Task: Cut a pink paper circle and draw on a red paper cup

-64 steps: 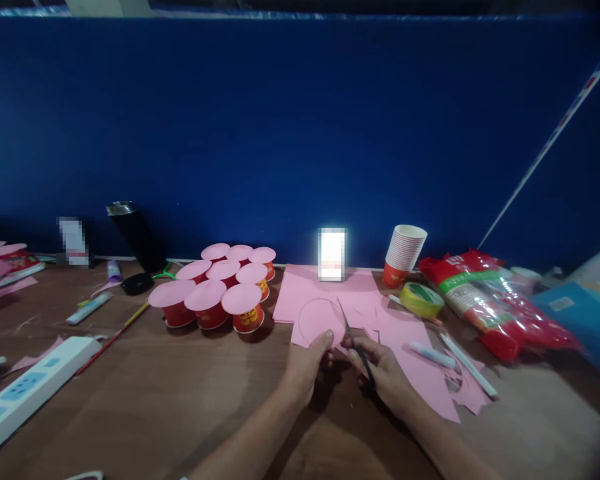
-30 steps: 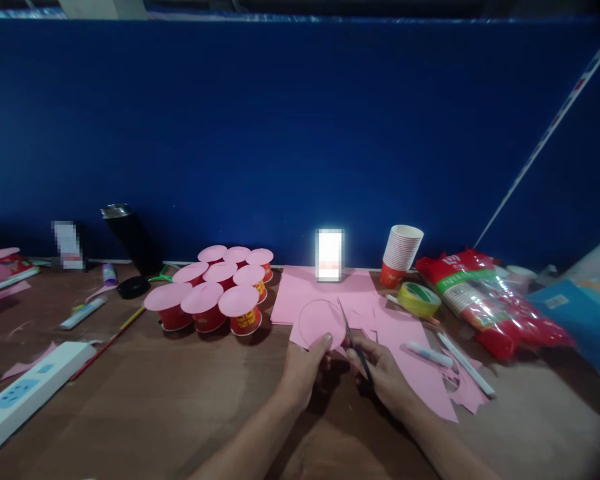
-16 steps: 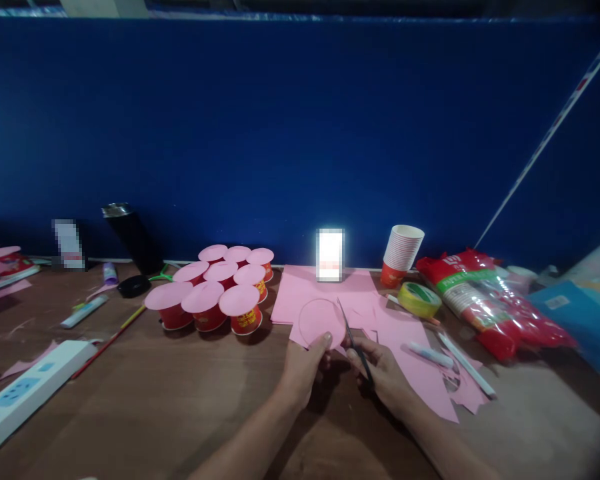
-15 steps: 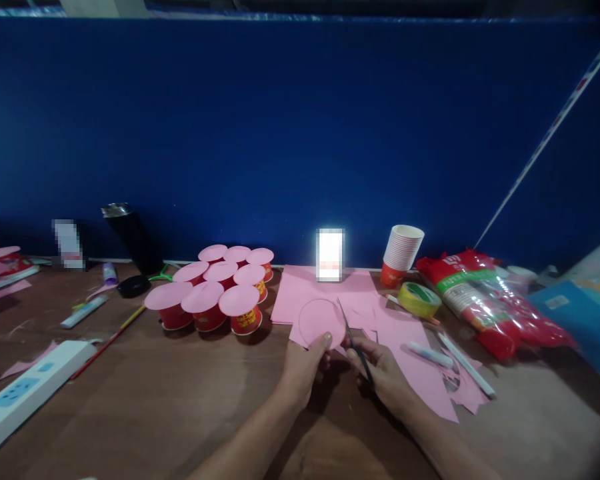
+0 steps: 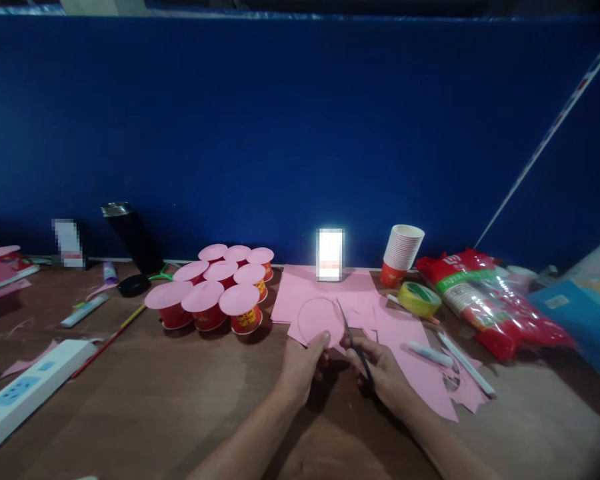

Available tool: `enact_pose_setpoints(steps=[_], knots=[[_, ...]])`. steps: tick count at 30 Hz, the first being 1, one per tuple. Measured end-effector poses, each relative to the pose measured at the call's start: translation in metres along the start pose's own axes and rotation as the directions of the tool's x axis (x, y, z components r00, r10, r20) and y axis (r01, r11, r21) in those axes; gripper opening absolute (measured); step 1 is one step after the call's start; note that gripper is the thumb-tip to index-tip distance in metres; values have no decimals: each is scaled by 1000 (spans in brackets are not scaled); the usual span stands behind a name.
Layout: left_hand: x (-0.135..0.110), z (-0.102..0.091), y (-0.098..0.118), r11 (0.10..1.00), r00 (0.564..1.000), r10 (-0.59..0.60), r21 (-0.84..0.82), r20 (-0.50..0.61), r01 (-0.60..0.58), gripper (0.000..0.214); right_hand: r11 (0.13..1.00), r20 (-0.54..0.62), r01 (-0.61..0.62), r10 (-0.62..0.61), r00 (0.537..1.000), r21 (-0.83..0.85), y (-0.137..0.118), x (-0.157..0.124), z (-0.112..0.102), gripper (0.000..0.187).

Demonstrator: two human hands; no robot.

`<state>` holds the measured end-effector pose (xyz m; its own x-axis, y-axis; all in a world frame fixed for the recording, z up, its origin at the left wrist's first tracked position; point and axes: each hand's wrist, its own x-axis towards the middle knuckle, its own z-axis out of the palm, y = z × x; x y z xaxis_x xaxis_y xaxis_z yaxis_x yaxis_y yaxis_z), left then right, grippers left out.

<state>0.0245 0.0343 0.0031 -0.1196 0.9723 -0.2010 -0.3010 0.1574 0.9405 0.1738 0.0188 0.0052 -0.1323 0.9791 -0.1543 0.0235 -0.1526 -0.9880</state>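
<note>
Between thumb and fingers, my left hand pinches a piece of pink paper with a round outline drawn on it. My right hand is closed around the handles of black scissors. Their blades point up and away from me, at the right edge of the circle. Beneath and behind lie pink sheets. Part of the left fingers is hidden under the paper.
To the left stand several upturned red paper cups topped with pink discs. On the right are stacked cups, yellow tape, a white marker and a red plastic bag. A power strip lies at far left.
My left hand and the pink paper have shifted very slightly to the left. The scissors stay in my right hand, almost unmoved.
</note>
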Motion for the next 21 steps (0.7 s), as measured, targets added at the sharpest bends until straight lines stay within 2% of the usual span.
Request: enact_pose_setpoints(steps=[7,14,21], knots=[[2,1,-1,999,1000,24,-22,-19,-24,38,1000,21,1,-1,1000,9,2,2,0,50],[0,0,-7,996,998,40,-81,40,-37,40,996,53,85,-86,995,24,-1,2,-1,41],[2,-3,-8,995,995,93,-41,49,-91,35,997,48,59,-61,997,40,1,2,-1,45]])
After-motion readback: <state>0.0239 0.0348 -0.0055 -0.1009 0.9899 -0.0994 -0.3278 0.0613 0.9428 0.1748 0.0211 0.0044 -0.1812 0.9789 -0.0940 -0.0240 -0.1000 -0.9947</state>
